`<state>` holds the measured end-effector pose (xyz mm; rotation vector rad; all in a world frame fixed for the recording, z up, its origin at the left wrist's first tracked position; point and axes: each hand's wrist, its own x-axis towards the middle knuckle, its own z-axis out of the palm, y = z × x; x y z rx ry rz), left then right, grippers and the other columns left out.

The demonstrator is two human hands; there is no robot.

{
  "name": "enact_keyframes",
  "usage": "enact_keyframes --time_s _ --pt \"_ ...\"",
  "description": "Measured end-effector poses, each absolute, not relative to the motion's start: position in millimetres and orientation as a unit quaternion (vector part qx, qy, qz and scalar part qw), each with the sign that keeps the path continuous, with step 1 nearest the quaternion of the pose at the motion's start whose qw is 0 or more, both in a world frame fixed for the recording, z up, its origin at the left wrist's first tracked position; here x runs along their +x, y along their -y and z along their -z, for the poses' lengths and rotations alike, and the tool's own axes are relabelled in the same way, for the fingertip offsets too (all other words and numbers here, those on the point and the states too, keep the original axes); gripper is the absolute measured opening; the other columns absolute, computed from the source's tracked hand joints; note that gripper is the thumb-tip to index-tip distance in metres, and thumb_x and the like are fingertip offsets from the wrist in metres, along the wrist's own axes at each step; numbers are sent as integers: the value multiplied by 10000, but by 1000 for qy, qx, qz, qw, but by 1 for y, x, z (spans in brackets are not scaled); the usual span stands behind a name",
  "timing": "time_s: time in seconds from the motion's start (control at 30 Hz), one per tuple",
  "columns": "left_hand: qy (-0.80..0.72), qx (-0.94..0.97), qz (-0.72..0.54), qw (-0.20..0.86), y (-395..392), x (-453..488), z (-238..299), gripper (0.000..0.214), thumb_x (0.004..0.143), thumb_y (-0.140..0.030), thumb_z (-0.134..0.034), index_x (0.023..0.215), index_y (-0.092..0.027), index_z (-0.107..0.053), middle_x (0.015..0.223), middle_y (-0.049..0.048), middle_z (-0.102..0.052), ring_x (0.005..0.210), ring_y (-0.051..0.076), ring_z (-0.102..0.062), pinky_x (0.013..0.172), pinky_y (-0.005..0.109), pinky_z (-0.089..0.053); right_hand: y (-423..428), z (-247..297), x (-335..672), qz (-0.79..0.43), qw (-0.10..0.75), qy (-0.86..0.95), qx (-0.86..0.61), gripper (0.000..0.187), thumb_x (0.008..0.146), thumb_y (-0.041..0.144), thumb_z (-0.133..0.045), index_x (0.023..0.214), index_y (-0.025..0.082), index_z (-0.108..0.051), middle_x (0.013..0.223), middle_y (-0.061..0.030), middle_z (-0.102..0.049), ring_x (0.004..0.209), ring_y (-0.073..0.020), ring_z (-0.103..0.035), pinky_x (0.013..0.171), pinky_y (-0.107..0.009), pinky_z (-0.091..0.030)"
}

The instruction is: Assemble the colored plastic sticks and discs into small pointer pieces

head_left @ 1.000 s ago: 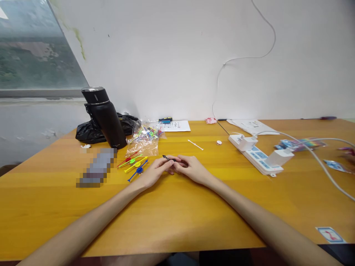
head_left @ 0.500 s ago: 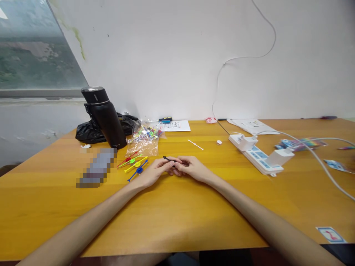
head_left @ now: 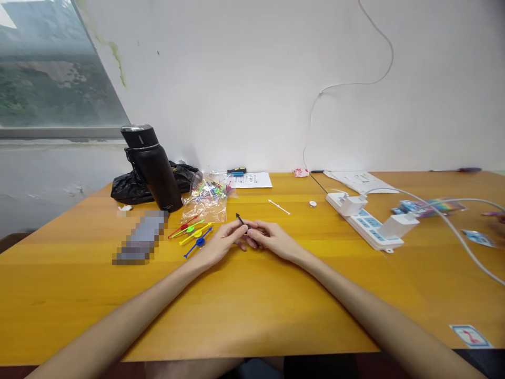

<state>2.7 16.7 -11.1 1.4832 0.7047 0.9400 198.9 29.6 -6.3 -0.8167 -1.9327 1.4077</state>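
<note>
A black arrow spinner (head_left: 240,219) is pinched between my left hand (head_left: 224,239) and my right hand (head_left: 274,238), over the middle of the table. Its pointed tip sticks out up and to the left; both thumbs press at its centre, and the fingers hide part of it. Left of my left hand lie arrow spinners: a red one (head_left: 183,228), a green one, a yellow one (head_left: 197,235) and a blue one (head_left: 200,242). Beyond my hands rest a loose white arrow (head_left: 279,207) and a small white round piece (head_left: 313,204).
A clear bag (head_left: 205,208) of coloured pieces lies beside a black bottle (head_left: 160,176) and a blurred-out flat object (head_left: 142,237). To the right are a power strip (head_left: 366,226) with white plugs, cables and colourful packets (head_left: 434,207). Something like a hand shows at the right edge.
The black spinner has turned in my fingers, so its tip points more upward and away. A brownish shape has come in at the right edge. The view has shifted slightly.
</note>
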Motion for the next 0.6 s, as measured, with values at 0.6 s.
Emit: enact_keyframes --time_s 0.6 --pt "-350 639 -503 465 -27 -11 1 414 986 -528 -453 1060 -155 -617 819 28 -621 685 130 -561 668 251 -466 -24 4 198 -460 245 791 -320 335 946 494 -568 1006 175 -650 779 -14 -653 715 -145 -581 690 -249 -441"
